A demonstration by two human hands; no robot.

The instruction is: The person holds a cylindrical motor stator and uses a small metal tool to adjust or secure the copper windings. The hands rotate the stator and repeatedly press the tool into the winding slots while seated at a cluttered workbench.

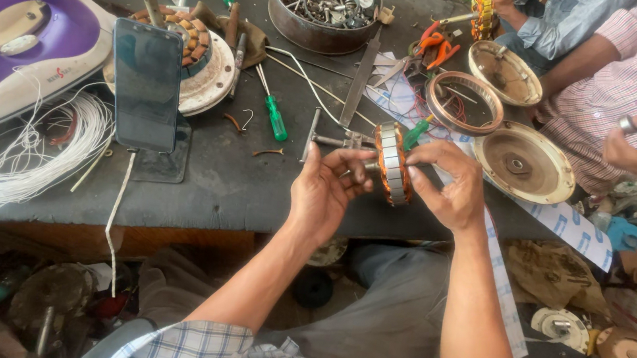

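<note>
Dark, scuffed workbench [238, 186] surface fills the upper scene, with cluttered floor and motor parts below its near edge. At the bench's near edge, right of centre, both hands are together on a stator [394, 164]: a ring of grey laminated steel with copper-coloured windings, held on edge. Left hand [327, 188] is palm-up with fingers curled toward the stator's left face; right hand [445, 187] arches over the right side, thumb and fingers pinching the rim. Both forearms extend from checked sleeves at the near edge. Left of the hands stands a black phone [145, 84], upright. A green-handled screwdriver [272, 111] lies beyond the left hand. A round metal pan [323, 13] of loose hardware sits far centre. Coiled white wire [13, 156] lies at left beside a purple-and-white iron [17, 49]. Dished metal covers [526, 163] rest right.
</note>
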